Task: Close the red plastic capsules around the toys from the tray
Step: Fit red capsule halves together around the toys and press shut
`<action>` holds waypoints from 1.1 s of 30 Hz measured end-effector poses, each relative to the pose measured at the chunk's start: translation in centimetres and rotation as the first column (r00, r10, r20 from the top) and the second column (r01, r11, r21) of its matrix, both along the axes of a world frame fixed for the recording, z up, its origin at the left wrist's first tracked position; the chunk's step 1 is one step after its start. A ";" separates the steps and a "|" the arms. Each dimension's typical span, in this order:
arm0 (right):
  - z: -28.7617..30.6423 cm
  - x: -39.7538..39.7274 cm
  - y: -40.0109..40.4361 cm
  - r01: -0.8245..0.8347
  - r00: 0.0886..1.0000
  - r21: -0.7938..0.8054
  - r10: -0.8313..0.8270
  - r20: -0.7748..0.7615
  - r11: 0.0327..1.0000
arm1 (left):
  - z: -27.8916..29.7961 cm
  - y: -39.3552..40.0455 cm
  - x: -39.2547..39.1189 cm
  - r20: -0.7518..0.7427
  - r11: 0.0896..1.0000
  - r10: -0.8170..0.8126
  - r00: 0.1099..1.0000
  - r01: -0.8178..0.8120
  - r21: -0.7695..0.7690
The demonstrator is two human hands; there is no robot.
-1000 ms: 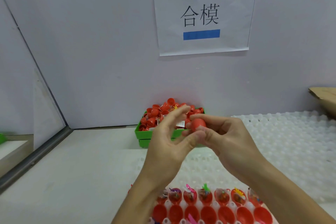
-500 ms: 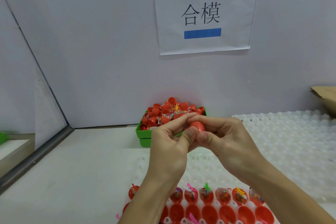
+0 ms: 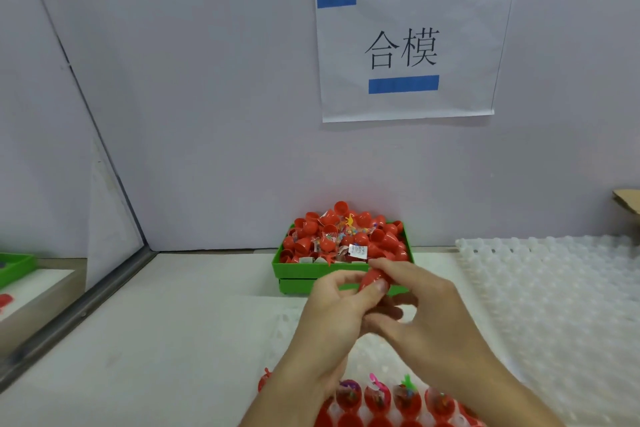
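Note:
A red plastic capsule [image 3: 372,279] is held up between both hands in front of the green bin. My left hand [image 3: 332,319] pinches it from the left with thumb and fingertips. My right hand [image 3: 422,315] curls over it from the right and above. Most of the capsule is hidden by the fingers. Below my wrists, at the bottom edge, a white tray [image 3: 330,409] holds rows of open red capsule halves, several with small colourful toys [image 3: 377,388] in them.
A green bin [image 3: 311,269] heaped with red capsule halves and bagged toys stands against the back wall. A stack of empty white dimpled trays [image 3: 547,291] covers the right side. A metal rail [image 3: 79,312] borders the left. A paper sign [image 3: 408,45] hangs on the wall.
Both hands with the capsule have dropped slightly and shifted; my left fingers have closed in on the capsule, after being spread a second ago. The camera has tilted a little.

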State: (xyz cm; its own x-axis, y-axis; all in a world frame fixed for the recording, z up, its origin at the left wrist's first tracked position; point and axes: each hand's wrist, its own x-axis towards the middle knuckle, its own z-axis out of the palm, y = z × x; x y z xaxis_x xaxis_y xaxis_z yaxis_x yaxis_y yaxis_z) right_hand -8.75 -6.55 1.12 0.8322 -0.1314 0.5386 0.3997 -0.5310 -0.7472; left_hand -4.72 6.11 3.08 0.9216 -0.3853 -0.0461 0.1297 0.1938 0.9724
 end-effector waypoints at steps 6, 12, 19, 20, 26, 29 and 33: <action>1.4 3.4 -1.3 -0.081 0.988 0.153 0.099 -0.119 0.985 | 1.1 0.8 3.6 0.114 0.988 0.002 0.994 -0.020 0.152; 5.3 11.1 -2.9 -0.047 0.991 0.178 0.069 -0.116 0.983 | 5.0 -1.0 11.7 0.269 0.930 -0.061 0.961 -0.043 0.364; 7.6 17.4 -5.4 0.008 0.998 -0.403 -0.032 -0.054 0.915 | 6.3 -2.1 19.0 0.619 0.579 -0.376 0.690 -0.347 0.738; 7.6 17.9 -5.5 -0.018 0.998 -0.468 -0.013 -0.064 0.883 | 6.4 -2.1 19.6 0.624 0.523 -0.459 0.632 -0.375 0.765; 7.0 18.9 -6.0 -0.045 0.996 -0.557 -0.007 -0.092 0.829 | 6.5 -1.9 21.2 0.565 0.361 -0.665 0.489 -0.452 0.816; 6.3 19.1 -6.0 -0.043 0.992 -0.545 -0.028 -0.121 0.837 | 6.1 -1.8 21.3 0.567 0.369 -0.669 0.481 -0.448 0.814; 5.9 18.6 -6.0 -0.013 0.989 -0.418 -0.050 -0.141 0.908 | 5.5 -1.2 21.1 0.641 0.481 -0.528 0.557 -0.425 0.767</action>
